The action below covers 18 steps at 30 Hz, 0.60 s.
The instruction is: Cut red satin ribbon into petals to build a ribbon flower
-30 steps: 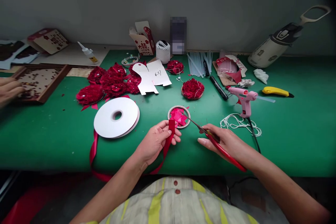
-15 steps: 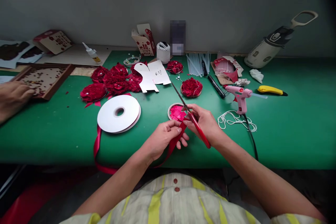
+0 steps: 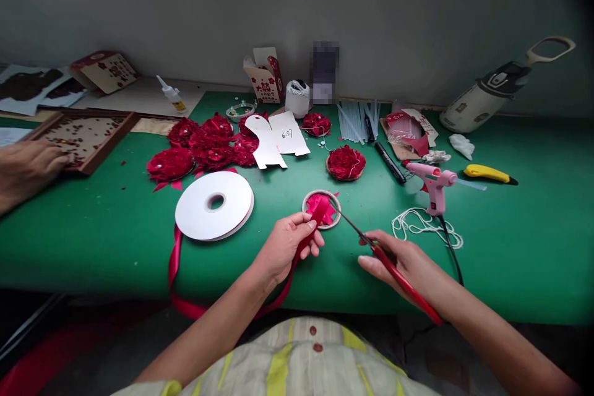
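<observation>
At the front of the green tabletop [image 3: 102,229], here's the left hand [image 3: 290,244], thumb and forefinger pinching the red ribbon [image 3: 319,210] just short of its end, other fingers loosely curled! That end sits in front of a round ring [image 3: 321,192], where pinkish-red scraps [image 3: 328,215] lie inside. Over to the right hand [image 3: 403,260], holding the red-handled scissors [image 3: 403,283], thumb spread well away from the forefinger; how the remaining fingers grip the handles, I cannot tell. The blades point towards the ring, tips near the ribbon's end, touching or not impossible to call! Follow the ribbon left: it drops from the white spool [image 3: 197,213], dips past the table's front edge and passes behind the left forearm. Dark red rosettes [image 3: 171,165] crowd behind the spool, a pink glue gun [image 3: 435,185] lies beyond the right hand, and far left another person's hand [image 3: 34,164] rests at a wooden tray [image 3: 111,143]
</observation>
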### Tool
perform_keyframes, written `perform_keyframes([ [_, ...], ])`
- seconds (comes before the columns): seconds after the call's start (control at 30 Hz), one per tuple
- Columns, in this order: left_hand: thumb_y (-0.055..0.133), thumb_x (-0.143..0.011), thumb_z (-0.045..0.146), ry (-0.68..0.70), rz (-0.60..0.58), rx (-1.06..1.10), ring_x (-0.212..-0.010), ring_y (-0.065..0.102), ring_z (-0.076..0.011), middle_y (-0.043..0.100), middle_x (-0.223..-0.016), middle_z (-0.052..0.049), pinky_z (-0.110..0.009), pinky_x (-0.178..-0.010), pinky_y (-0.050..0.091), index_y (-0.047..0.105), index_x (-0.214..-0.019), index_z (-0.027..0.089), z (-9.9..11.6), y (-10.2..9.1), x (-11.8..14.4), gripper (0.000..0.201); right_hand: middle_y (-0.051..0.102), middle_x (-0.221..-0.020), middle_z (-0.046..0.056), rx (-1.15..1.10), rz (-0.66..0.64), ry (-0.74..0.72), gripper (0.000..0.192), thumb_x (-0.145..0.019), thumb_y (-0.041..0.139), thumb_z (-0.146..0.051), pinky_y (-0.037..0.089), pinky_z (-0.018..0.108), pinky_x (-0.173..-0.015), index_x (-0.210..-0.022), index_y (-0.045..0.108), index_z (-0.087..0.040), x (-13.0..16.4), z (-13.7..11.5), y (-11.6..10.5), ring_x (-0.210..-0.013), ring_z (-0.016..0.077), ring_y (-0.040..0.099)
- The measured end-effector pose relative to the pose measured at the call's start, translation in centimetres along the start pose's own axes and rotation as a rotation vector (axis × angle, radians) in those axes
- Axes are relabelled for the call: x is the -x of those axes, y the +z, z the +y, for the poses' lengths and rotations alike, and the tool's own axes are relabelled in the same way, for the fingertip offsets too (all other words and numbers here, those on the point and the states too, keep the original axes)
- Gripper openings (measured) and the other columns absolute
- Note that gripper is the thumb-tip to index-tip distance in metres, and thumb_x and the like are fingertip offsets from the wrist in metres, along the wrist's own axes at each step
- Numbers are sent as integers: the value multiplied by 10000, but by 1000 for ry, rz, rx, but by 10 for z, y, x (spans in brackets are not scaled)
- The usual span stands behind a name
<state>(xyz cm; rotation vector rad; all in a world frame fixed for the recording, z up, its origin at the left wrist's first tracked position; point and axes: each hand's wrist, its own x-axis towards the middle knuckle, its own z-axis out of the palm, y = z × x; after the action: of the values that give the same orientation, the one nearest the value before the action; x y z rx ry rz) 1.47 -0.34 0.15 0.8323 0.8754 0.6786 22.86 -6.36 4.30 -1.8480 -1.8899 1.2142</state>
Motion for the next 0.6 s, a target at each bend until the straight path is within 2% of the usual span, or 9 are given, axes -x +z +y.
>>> perform_keyframes([
  [0.13, 542, -806, 352, -5, -11, -3, -452, 497, -59, 612, -645, -30, -161, -379, 257, 534, -818, 134, 0, 3, -2, 219, 399, -558, -49, 32, -87, -26, 395, -813, 471, -557, 282, 214, -472, -969, 568, -207, 5, -8, -1, -509, 107, 321],
  [0.3, 548, -801, 369, -46, -26, -20, -436, 490, -60, 612, -623, -29, -164, -366, 234, 529, -794, 137, 0, 5, -3, 233, 349, -530, -61, 8, -98, -65, 385, -804, 479, -565, 253, 209, -453, -935, 582, -218, -5, -13, 4, -491, 102, 276],
  [0.6, 536, -809, 343, -57, -24, -30, -444, 502, -64, 620, -632, -41, -165, -376, 250, 541, -829, 130, 1, 4, -5, 214, 343, -522, -62, -6, -94, -65, 370, -800, 493, -554, 242, 206, -446, -860, 586, -202, -11, -7, 5, -497, 96, 255],
])
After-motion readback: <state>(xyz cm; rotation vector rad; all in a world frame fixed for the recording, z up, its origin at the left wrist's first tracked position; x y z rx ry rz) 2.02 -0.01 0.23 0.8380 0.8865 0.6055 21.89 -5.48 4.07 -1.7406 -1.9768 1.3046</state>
